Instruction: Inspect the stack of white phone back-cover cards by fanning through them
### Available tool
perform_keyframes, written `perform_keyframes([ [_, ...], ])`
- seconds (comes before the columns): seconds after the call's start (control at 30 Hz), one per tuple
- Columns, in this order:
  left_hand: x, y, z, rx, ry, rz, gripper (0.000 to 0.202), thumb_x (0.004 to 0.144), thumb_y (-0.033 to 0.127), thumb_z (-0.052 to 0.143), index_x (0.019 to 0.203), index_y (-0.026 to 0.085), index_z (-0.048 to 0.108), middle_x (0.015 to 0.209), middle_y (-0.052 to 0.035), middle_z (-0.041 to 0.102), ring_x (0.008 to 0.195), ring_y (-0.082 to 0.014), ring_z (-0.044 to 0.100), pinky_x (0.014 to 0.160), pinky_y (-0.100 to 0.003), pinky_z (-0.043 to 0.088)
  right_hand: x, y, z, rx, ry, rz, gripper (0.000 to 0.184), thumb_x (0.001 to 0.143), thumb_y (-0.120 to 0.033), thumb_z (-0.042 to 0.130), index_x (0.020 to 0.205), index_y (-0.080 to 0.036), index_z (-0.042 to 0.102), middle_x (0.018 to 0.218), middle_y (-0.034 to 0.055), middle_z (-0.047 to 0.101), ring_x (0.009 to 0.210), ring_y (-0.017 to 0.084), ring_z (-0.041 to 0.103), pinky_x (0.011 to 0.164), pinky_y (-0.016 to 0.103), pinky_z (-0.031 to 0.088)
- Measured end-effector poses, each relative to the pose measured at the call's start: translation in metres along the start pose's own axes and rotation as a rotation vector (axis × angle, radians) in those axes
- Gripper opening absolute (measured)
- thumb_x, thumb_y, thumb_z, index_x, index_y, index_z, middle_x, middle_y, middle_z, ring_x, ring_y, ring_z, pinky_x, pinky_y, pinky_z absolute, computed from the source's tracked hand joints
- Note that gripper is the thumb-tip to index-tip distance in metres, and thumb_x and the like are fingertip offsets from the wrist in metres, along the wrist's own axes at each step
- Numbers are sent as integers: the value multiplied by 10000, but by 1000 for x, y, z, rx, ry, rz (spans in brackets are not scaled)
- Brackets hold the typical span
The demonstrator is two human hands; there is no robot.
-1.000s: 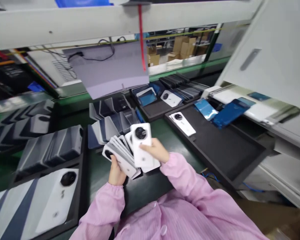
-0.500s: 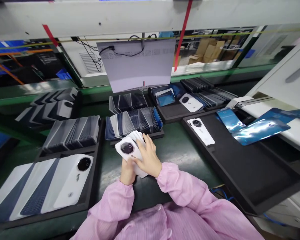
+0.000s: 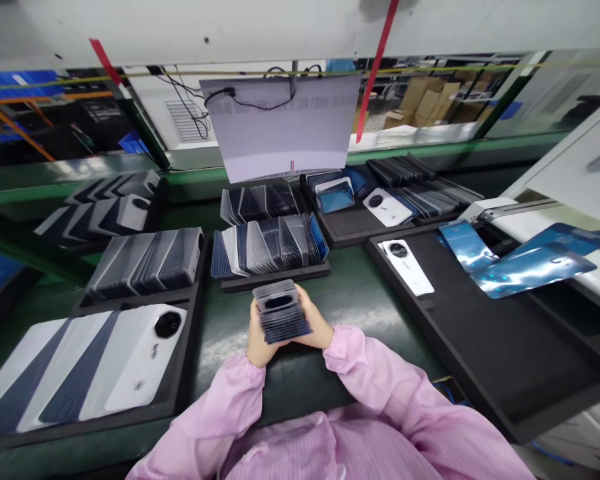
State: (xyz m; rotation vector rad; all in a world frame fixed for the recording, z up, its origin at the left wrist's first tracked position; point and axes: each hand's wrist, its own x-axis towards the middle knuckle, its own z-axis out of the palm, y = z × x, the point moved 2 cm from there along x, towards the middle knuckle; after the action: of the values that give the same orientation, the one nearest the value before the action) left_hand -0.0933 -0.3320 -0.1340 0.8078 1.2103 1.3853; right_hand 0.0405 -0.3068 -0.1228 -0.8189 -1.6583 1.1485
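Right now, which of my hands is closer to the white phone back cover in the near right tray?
Right. Your right hand is left of the white phone back cover, nearer you; your left hand is farther left, across the held stack of covers.

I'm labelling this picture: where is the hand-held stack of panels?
In the head view, the stack of panels is below and slightly left of centre, held between left hand and right hand, in front of the middle tray.

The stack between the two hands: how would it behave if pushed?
The stack would probably slide apart: no band shows around its separate layers. These are likely stiff, as their edges show no droop. They may be slippery if as smooth as the rightmost white panel looks.
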Motion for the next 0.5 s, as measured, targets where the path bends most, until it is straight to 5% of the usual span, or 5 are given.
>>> perform_keyframes([
  [0.1, 2, -3, -2, 23, 14, 91, 717, 414, 123, 872, 1060, 220, 576, 1055, -38, 655, 1082, -268, 606, 979, -372, 453, 1, 13, 2, -16, 50, 118, 722, 566, -361, 837, 1176, -190, 489, 1174, 106, 620, 1079, 255, 606, 969, 396, 462],
  [0.27, 2, -7, -3, -16, 10, 123, 834, 421, 139, 873, 1169, 231, 517, 1135, -55, 635, 1125, -249, 587, 991, -345, 436, -1, 21, 5, -80, 11, 163, 572, 630, -344, 791, 1103, -191, 509, 1003, 61, 686, 914, 227, 659, 828, 342, 509],
  [0.37, 7, -3, -4, -141, 20, 85, 749, 458, 185, 877, 1125, 243, 542, 1106, -31, 637, 1109, -220, 585, 985, -307, 426, 2, 5, 5, -215, 4, 237, 419, 703, -328, 718, 1052, -198, 524, 909, 47, 694, 845, 237, 677, 751, 330, 502],
  [0.5, 13, 5, -5, -296, -3, -36, 624, 489, 442, 865, 1010, 233, 594, 1001, -32, 676, 1069, -242, 603, 945, -334, 457, 6, -28, 7, -405, -112, 366, 359, 700, -377, 718, 942, -197, 523, 848, 73, 683, 832, 291, 674, 692, 338, 475],
])
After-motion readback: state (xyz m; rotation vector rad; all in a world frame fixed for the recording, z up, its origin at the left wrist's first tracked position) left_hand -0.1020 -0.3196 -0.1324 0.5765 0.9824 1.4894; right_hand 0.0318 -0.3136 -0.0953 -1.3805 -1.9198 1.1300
